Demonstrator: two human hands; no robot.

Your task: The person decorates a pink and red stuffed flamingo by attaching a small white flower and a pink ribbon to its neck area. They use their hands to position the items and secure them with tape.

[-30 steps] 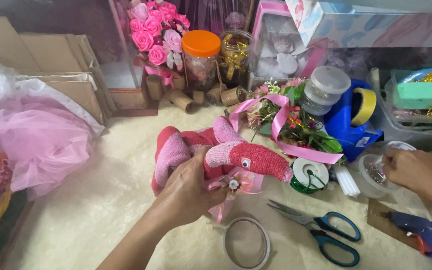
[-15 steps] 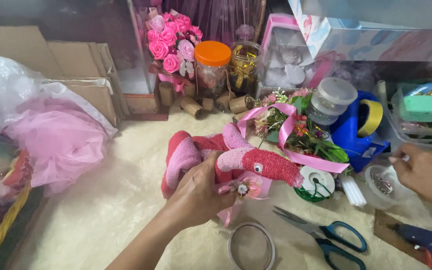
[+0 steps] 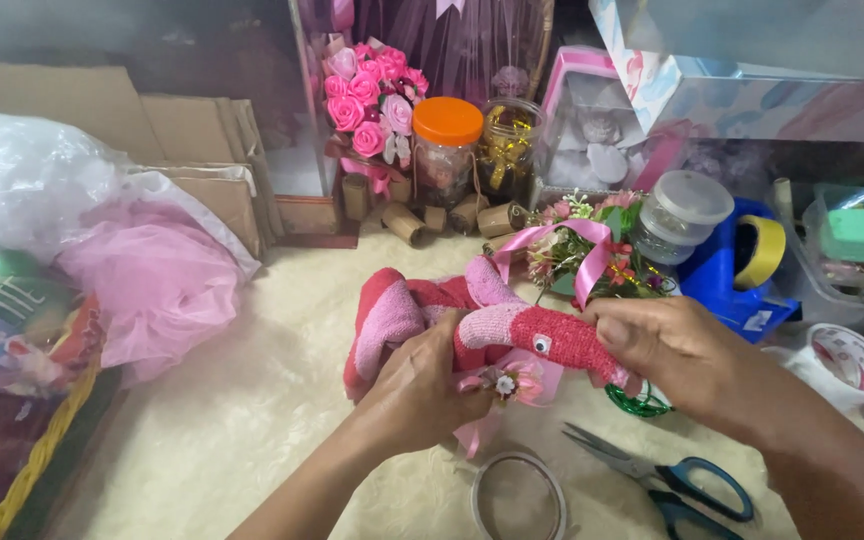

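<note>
- Two hands work on one red-and-pink towel toy (image 3: 512, 330) shaped like an animal, held low over the cream furry worktop (image 3: 252, 430) at the middle of the view.
- The left hand (image 3: 422, 390) is clenched around the toy's underside, fingers wrapped up over its pink body.
- The right hand (image 3: 682, 355) grasps the toy's red end, thumb on top, fingers curled beneath.
- One googly eye (image 3: 541, 344) shows on the red part; one small pink ribbon flower (image 3: 508, 383) hangs just under it, by the left thumb.
- One pair of blue-handled scissors (image 3: 672, 475) lies on the worktop below the right hand, blades open.
- One clear tape roll (image 3: 518, 497) lies near the scissors, under the left wrist.
- One white tape roll (image 3: 849, 360) sits to the right; one yellow tape roll (image 3: 760, 250) stands on a blue holder (image 3: 717, 285).
- Two jars stand at the back: one with an orange lid (image 3: 449, 150), one glass jar (image 3: 507, 150) with gold contents beside it.
- One lidded clear tub (image 3: 684, 215) stands by a small flower arrangement with pink ribbon (image 3: 582, 250).
- One bouquet of pink roses (image 3: 367, 95) stands behind.
- One bundle of pink tulle (image 3: 157, 280) lies left, under one clear plastic bag (image 3: 22, 180).
</note>
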